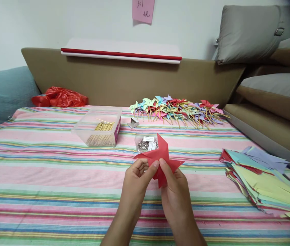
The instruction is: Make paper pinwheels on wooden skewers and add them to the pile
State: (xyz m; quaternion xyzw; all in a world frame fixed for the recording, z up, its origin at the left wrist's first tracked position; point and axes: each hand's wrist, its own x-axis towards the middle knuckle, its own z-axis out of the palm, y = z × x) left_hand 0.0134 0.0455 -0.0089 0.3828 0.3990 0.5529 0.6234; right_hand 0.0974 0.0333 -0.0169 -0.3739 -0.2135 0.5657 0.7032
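Between both hands, above the striped cloth, is a red paper pinwheel [162, 152] with its points spread out. My left hand [140, 174] grips it from the left, thumb pressed near the centre. From the right, my right hand [173, 181] pinches it, its thumb also at the middle. The thumbs hide the centre, so a pin there cannot be made out. Just behind the pinwheel sits a clear round container [143, 145] of small metal pieces with white labels, partly covered by the red paper.
A clear plastic box [83, 131] of wooden sticks stands left of centre, with a small silvery open piece [134, 123] beside it. Finished pinwheels [175, 109] on sticks lie heaped at the back. Cut coloured paper [267, 181] is stacked at right. A red plastic bag [63, 97] lies back left.
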